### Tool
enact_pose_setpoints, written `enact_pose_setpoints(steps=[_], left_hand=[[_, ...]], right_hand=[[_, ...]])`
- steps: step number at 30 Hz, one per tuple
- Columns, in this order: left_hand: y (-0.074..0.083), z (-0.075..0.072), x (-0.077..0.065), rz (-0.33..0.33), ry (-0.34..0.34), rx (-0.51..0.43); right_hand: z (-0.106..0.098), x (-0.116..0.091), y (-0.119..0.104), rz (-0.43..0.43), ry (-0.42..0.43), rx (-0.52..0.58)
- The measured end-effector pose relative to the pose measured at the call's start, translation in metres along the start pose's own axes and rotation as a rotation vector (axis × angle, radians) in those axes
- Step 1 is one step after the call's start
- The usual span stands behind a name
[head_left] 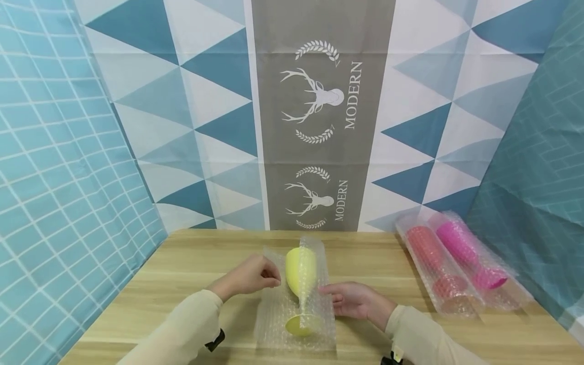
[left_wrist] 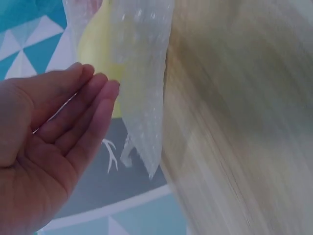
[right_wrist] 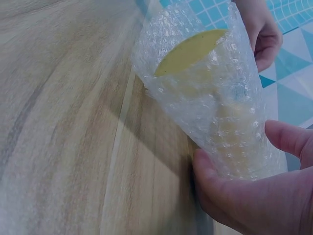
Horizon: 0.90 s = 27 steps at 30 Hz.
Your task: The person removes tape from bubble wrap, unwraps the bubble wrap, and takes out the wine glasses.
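Observation:
A yellow goblet (head_left: 295,276) lies on the table with its foot toward me, and a sheet of bubble wrap (head_left: 315,304) is partly folded over it from the right. My right hand (head_left: 358,301) holds the wrap's right edge; in the right wrist view its thumb and fingers sit on either side of the bubble wrap (right_wrist: 234,142), below the goblet's foot (right_wrist: 193,51). Just left of the bowl is my left hand (head_left: 253,276). The left wrist view shows its fingertips close together beside the bubble wrap (left_wrist: 144,93), with nothing visible between them.
Two more goblets in bubble wrap lie at the right of the wooden table (head_left: 182,263): a red goblet (head_left: 426,248) and a pink goblet (head_left: 461,246). A patterned cloth (head_left: 219,126) hangs along the table's back edge, with blue cloths at both sides.

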<state>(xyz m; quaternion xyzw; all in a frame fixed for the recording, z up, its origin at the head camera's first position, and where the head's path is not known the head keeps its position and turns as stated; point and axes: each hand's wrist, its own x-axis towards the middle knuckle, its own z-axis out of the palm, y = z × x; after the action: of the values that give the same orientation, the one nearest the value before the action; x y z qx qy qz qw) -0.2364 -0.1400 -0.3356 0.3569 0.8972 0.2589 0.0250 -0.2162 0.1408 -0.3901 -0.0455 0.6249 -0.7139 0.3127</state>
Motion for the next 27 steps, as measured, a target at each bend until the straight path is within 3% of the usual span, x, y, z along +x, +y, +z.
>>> enact_pose_setpoints(steps=[7,19,27], left_hand=[[0.01,0.006,-0.005,0.032,-0.048,0.043],[0.012,0.024,-0.024,-0.034,-0.098,0.253],[0.009,0.028,-0.034,0.051,-0.071,0.348]], right_hand=[[-0.003,-0.001,-0.002,0.002,-0.005,0.006],[-0.017,-0.009,0.001,0.031,0.027,-0.039],[-0.027,-0.016,-0.007,0.008,0.006,0.004]])
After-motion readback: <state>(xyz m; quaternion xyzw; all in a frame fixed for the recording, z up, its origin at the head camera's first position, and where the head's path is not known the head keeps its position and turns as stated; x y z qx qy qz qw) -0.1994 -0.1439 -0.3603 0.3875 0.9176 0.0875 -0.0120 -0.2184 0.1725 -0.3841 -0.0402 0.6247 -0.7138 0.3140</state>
